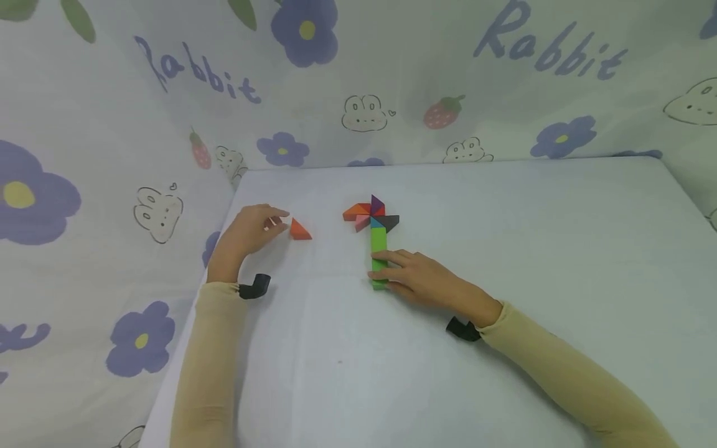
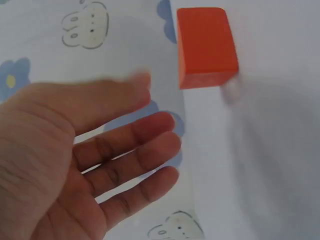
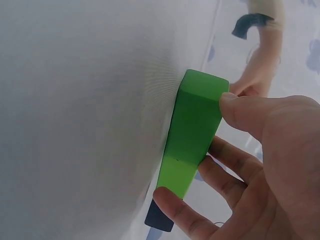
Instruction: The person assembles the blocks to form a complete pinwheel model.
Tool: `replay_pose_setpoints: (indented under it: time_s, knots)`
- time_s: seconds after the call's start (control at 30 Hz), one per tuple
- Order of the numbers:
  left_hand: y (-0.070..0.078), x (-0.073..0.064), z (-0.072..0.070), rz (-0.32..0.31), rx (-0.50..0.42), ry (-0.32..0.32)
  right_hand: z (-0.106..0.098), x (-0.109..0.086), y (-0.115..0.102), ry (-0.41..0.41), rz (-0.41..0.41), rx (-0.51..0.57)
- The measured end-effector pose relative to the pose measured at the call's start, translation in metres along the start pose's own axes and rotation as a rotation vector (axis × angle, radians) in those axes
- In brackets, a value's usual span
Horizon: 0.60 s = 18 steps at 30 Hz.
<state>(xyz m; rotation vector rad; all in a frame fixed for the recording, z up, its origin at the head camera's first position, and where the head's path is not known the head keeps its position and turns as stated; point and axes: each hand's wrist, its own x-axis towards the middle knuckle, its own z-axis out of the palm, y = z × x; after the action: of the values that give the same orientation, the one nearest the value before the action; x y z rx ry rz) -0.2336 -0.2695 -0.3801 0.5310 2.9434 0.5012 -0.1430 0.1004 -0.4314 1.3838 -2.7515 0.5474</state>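
Observation:
A row of green blocks (image 1: 379,239) lies on the white table, bright green toward the far end and darker toward the near end. My right hand (image 1: 422,280) grips this row, its fingers across the blocks and its thumb against the near end (image 3: 204,84). Beyond the row, several small triangular blocks form a pinwheel shape, among them a purple block (image 1: 376,205), a black block (image 1: 388,222) and a blue block (image 1: 378,223). To the left sits an orange-red triangular block (image 1: 299,230). My left hand (image 1: 254,227) is just beside it, fingers loosely bent around nothing.
White cloth covers the table (image 1: 532,261). A patterned curtain (image 1: 403,81) with flowers and rabbits rises behind the table's back edge and along its left side. Black wrist mounts (image 1: 255,287) stick out from both wrists.

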Motion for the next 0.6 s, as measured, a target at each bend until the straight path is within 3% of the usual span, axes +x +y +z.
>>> replay_pose_setpoints:
  time_s: [0.13,0.3,0.6]
  knots:
    - [-0.003,0.004,0.008,-0.057,-0.054,-0.07,0.001,-0.001,0.001,0.005,-0.005,-0.001]
    - [0.006,0.011,0.021,-0.099,-0.076,-0.11,0.002,-0.001,0.002,0.009,-0.011,0.011]
    - [0.031,0.015,0.032,-0.01,-0.108,-0.141,0.003,0.0,0.001,0.012,-0.008,0.018]
